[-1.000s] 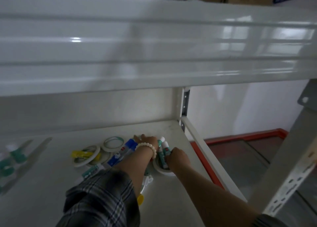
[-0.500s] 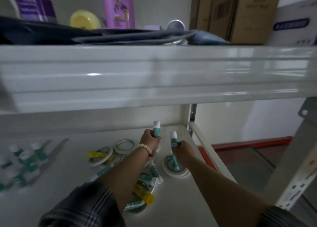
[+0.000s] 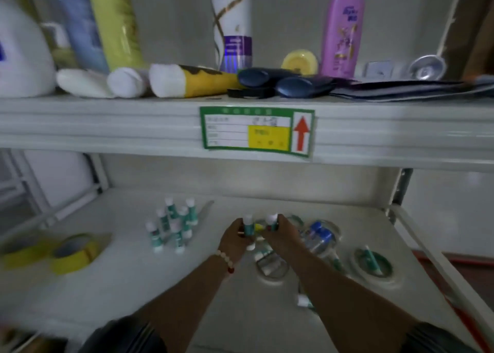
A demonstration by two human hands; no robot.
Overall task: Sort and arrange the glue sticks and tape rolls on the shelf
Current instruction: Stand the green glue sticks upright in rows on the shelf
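white metal shelf (image 3: 128, 294), lower level, kinda dim. left hand (image 3: 235, 237) grips one upright glue stick (image 3: 248, 225), right hand (image 3: 284, 233) grips a second glue stick (image 3: 271, 222), side by side mid-shelf. seven or so standing sticks (image 3: 173, 225) cluster just left, two yellow tape rolls (image 3: 72, 254) further left. mixed pile (image 3: 320, 237) of rolls and sticks on the right, too blurry to count. bottles (image 3: 232, 24) line the upper level.

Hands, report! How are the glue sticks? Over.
Left hand grips glue stick; right hand grips second stick. Upright group stands left. Tape rolls below hands.
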